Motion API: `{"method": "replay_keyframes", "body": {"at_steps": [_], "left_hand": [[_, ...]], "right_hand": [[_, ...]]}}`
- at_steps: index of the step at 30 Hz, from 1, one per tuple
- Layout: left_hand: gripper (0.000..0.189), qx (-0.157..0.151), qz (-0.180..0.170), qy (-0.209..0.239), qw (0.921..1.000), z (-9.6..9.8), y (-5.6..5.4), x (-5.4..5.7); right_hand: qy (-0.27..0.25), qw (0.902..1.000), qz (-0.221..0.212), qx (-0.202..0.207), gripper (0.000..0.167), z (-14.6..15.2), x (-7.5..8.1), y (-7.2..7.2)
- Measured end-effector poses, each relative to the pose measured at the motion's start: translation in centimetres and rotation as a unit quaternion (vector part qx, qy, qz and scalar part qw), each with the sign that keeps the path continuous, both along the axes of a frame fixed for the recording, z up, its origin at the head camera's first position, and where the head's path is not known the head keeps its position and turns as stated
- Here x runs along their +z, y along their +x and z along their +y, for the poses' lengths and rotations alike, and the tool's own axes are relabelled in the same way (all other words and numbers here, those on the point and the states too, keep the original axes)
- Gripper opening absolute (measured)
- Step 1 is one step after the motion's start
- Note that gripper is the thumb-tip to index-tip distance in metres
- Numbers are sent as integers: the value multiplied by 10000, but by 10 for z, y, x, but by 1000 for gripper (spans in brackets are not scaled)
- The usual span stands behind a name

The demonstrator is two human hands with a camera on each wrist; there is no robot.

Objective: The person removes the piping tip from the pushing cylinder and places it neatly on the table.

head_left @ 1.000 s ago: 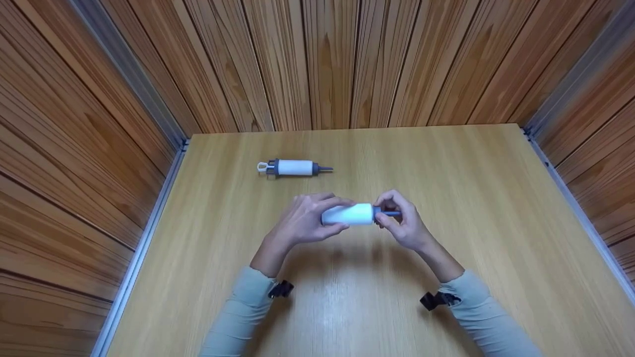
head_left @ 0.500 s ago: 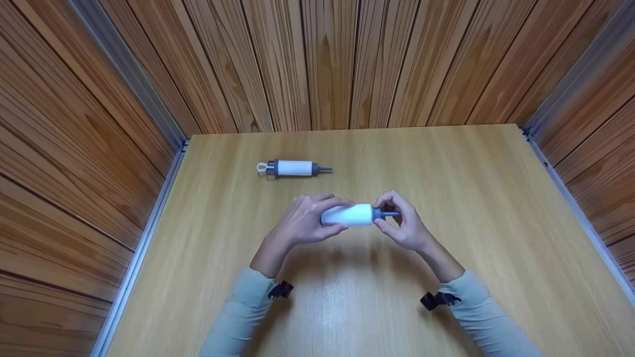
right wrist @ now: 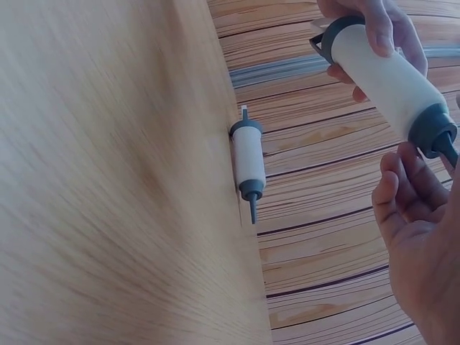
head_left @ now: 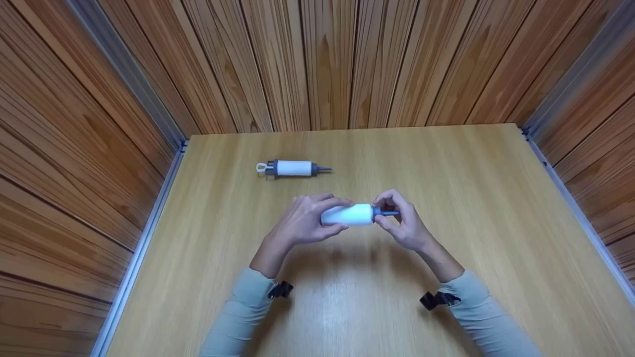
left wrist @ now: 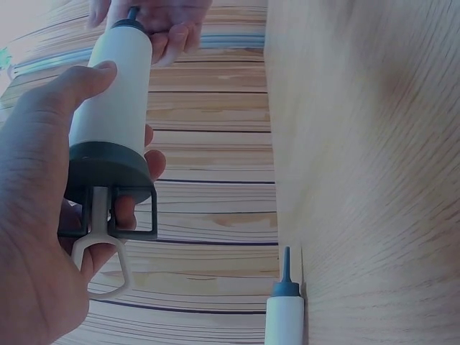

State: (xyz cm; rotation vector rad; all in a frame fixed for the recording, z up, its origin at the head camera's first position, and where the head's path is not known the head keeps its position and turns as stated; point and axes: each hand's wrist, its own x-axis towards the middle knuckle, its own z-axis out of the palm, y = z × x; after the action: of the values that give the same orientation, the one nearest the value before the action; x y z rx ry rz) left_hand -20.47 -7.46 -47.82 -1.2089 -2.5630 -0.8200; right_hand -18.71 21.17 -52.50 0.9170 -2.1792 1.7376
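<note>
Level above the table, a thick white syringe (head_left: 349, 214) lies crosswise between both hands. My left hand (head_left: 307, 218) grips its white barrel from the left, thumb along the near side. In the left wrist view a dark grey flange (left wrist: 108, 172) and a pale loop handle (left wrist: 123, 264) show at the barrel's rear end. My right hand (head_left: 408, 225) pinches the grey nozzle cap (head_left: 376, 214) at the right end with thumb and fingers. The thin nozzle points right, partly hidden by the fingers. How tightly the cap sits cannot be seen.
A second, similar white syringe (head_left: 294, 168) lies on the table farther back, its nozzle to the right and its loop handle to the left. Wood-panelled walls (head_left: 330, 64) with grey metal corner strips enclose the wooden table (head_left: 496, 198) at the back and sides.
My right thumb and fingers have shifted on the nozzle cap: the thumb drew back, then came onto it again. The left hand and the barrel have stayed in place.
</note>
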Motion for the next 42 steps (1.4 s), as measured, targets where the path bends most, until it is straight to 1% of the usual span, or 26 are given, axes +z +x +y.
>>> {"method": "replay_keyframes", "body": {"at_steps": [5,10,14,20,24,35,42], "left_hand": [[42,-35,-13,13,10000,0,0,0],[42,-34,18,42,10000,0,0,0],[41,-40,39,66,10000,1,0,-1],[42,-53,-17,80,10000,1,1,-2],[43,-68,-18,83,9999,1,0,-1],[43,-85,51,64,9999,1,0,1],[43,-92,108,39,9999,1,0,1]], "right_hand": [[-20,10000,-67,-43,20,-2,2,1],[-73,9999,-79,-64,17,-3,1,2],[-68,9999,-41,-73,18,-2,1,2],[-156,9998,79,30,28,0,-1,2],[-150,9999,79,25,31,1,-2,2],[-97,9997,200,53,28,1,-1,1],[-243,9996,150,5,20,-3,-1,1]]}}
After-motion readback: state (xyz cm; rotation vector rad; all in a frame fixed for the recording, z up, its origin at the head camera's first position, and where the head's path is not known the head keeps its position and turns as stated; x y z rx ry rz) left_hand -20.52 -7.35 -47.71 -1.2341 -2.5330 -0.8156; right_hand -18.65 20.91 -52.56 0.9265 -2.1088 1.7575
